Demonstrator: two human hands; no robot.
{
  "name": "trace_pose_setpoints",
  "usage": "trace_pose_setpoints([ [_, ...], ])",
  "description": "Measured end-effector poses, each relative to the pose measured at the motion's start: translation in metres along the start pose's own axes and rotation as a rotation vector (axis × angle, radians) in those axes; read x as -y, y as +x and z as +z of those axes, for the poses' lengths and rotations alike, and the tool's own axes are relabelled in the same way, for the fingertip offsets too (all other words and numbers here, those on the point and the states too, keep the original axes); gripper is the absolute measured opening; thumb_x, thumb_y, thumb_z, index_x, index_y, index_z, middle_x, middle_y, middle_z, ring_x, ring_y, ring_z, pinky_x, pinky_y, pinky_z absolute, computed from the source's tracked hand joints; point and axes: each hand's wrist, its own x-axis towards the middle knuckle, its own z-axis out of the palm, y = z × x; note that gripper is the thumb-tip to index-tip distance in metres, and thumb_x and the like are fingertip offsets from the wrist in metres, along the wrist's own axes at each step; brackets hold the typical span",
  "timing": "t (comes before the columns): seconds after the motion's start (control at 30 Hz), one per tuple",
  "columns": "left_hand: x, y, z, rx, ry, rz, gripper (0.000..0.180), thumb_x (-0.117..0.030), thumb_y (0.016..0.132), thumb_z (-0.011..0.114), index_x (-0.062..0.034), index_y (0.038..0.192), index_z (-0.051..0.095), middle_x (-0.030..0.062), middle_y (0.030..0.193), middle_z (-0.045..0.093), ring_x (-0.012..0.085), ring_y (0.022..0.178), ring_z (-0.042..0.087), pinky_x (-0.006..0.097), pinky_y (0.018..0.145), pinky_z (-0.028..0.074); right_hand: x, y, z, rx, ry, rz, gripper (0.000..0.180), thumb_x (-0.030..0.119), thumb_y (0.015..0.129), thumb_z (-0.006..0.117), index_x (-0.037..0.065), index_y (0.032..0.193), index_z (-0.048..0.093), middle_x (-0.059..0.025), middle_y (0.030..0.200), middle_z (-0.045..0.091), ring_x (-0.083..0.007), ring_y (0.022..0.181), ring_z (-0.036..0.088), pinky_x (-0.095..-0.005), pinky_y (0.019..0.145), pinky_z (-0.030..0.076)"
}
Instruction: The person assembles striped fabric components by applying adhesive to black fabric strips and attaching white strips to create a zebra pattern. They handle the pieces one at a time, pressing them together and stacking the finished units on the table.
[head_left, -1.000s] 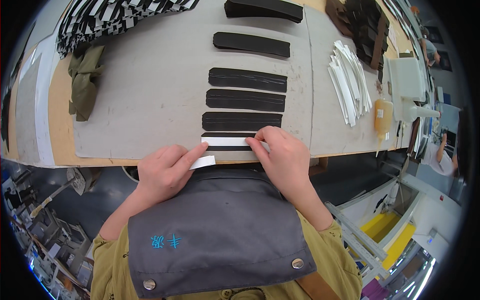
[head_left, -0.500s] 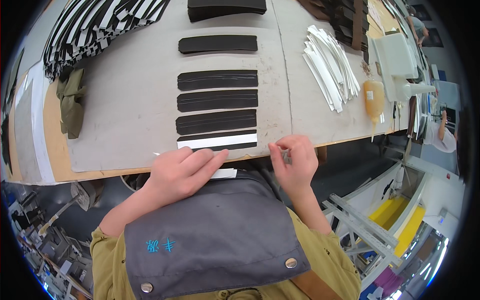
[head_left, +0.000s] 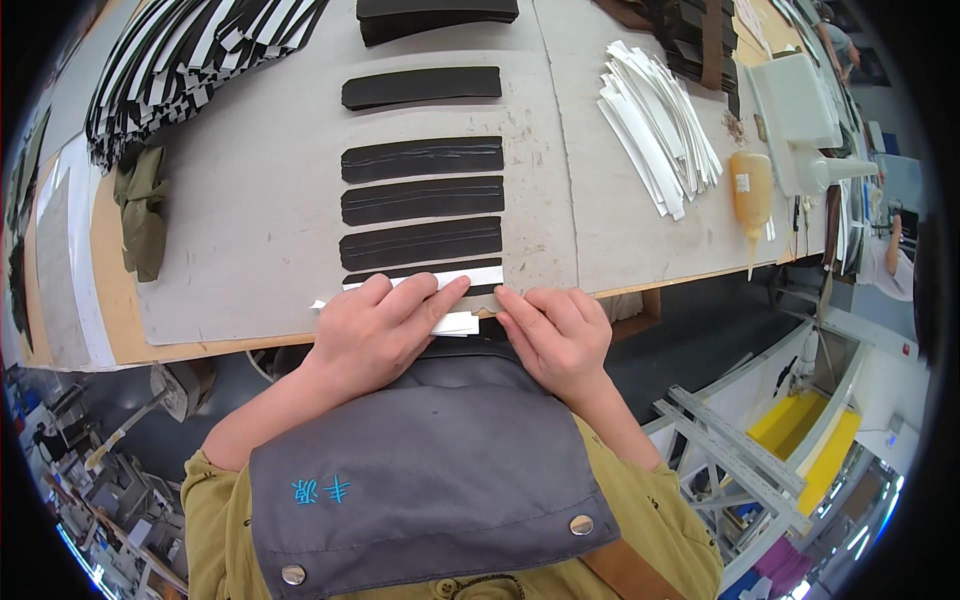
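My left hand [head_left: 372,318] is closed around a few white strips [head_left: 457,323], whose ends stick out on both sides of it. Its fingers also press on another white strip [head_left: 487,275], laid lengthwise along the nearest black strip [head_left: 488,291]. That black strip lies close to the table's front edge, partly hidden by the fingers. At its right end my right hand [head_left: 562,332] has curled fingers, the index fingertip touching the corner. Whether anything is pinched there is hidden. Beyond lie several more black strips [head_left: 420,241] in a column, with glossy lines along some of them.
At the far end of the column sits a thick black stack [head_left: 437,20]. Black and white strips [head_left: 200,65] fan out at far left, above an olive cloth [head_left: 145,215]. Loose white strips [head_left: 660,130] and an amber squeeze bottle [head_left: 750,195] lie to the right.
My right hand has moved left to the end of the nearest black strip. My left fingers have slid slightly right and forward along the white strip.
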Motion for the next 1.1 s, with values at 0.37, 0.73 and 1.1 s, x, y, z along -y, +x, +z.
trace_pose_setpoints([
  [0.37,-0.002,-0.002,0.002,-0.002,0.033,-0.028,0.057,-0.024,0.073,0.08,-0.0234,0.13,0.076,-0.009,0.103,0.062,0.0103,0.068,0.05,0.025,0.055,0.044,0.0,0.004,-0.002,0.004,-0.011,-0.014,0.034,0.016,0.074,0.085,0.015,0.108,0.08,0.0062,0.089,0.064,-0.0134,0.073,0.058,-0.0293,0.064,0.045],
  [0.73,-0.001,-0.002,0.002,-0.051,-0.024,-0.037,0.057,-0.019,0.07,0.077,-0.0196,0.127,0.076,-0.0097,0.102,0.06,0.0091,0.065,0.048,0.024,0.053,0.043,0.002,0.005,-0.002,0.012,0.052,0.009,0.035,0.023,0.075,0.087,0.015,0.108,0.08,0.0043,0.089,0.064,-0.0147,0.071,0.058,-0.03,0.062,0.044],
  [1.1,0.017,-0.071,-0.027,-0.161,0.134,-0.074,0.049,-0.012,0.068,0.071,-0.016,0.116,0.081,-0.0073,0.09,0.061,0.0092,0.061,0.046,0.024,0.053,0.04,0.034,0.047,0.019,0.123,0.232,-0.221,0.049,0.027,0.081,0.083,0.011,0.126,0.073,-0.0012,0.116,0.066,-0.0201,0.102,0.063,-0.0342,0.084,0.051],
])
